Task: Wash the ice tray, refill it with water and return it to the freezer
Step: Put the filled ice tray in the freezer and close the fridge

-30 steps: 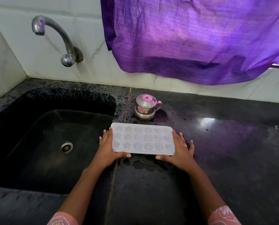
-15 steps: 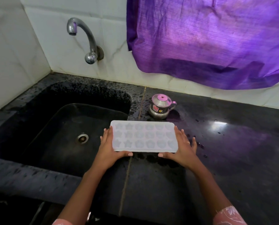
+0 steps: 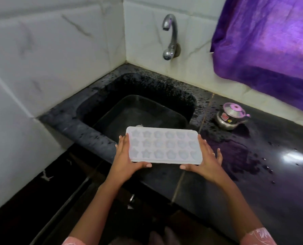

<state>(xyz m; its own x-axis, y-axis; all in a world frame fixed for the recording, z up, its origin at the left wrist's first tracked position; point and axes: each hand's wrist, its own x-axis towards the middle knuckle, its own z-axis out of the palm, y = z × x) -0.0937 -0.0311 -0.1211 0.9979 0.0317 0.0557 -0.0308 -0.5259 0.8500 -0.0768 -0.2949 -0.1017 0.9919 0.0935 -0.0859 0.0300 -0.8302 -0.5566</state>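
Pale lilac-white ice tray (image 3: 164, 145); speckled black sink (image 3: 101, 110); purple curtain (image 3: 267, 41); white veined tiles (image 3: 55, 55).

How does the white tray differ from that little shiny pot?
The ice tray is flat, whitish, with rows of shaped hollows; the pot is round, shiny metal with a pink-knobbed lid. The ice tray is held by the left hand and right hand at its ends; the pot stands alone on the counter. Both sit upright.

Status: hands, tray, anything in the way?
Holding: left hand, right hand grip ice tray by its ends, cells up, over sink edge. No water from tap. steel pot apart, on counter.
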